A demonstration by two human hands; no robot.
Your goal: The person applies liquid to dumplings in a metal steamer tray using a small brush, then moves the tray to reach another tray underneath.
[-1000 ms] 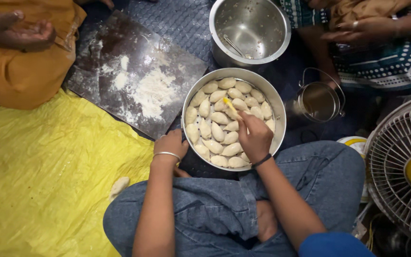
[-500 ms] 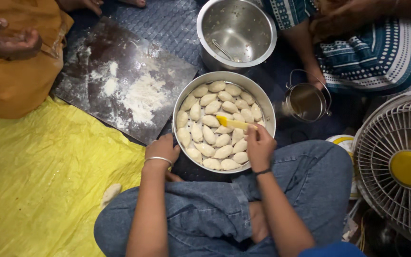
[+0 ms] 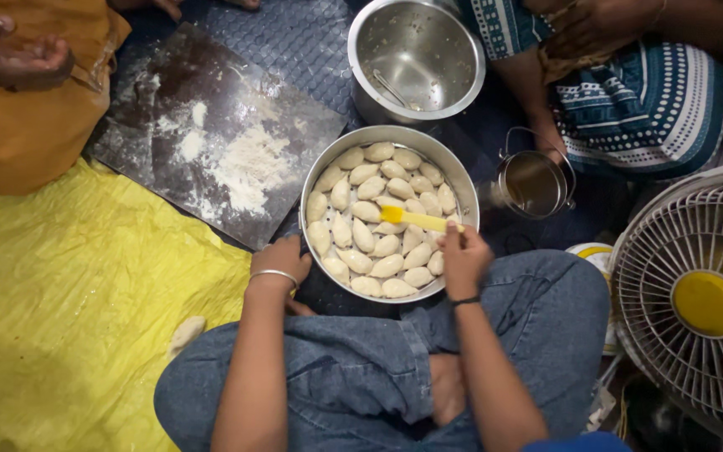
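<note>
A round steel tray [image 3: 315, 177] filled with several pale folded dumplings [image 3: 363, 237] sits on the floor before my knees. My right hand [image 3: 465, 258] grips a yellow brush [image 3: 416, 219] whose tip lies across the dumplings near the tray's right side. My left hand [image 3: 279, 260] rests on the tray's lower left rim, a silver bangle on its wrist.
A dark floured board [image 3: 219, 142] lies left of the tray. A deep steel pot [image 3: 416, 59] stands behind it, a small steel pail [image 3: 532, 183] to its right. A yellow sheet [image 3: 69, 310] covers the floor at left with a stray dumpling [image 3: 186, 333]. A fan [image 3: 696, 301] stands right. Two other people sit opposite.
My right hand has drawn back toward the tray's right rim, and the brush now lies more level across the dumplings. The left hand stays on the rim.
</note>
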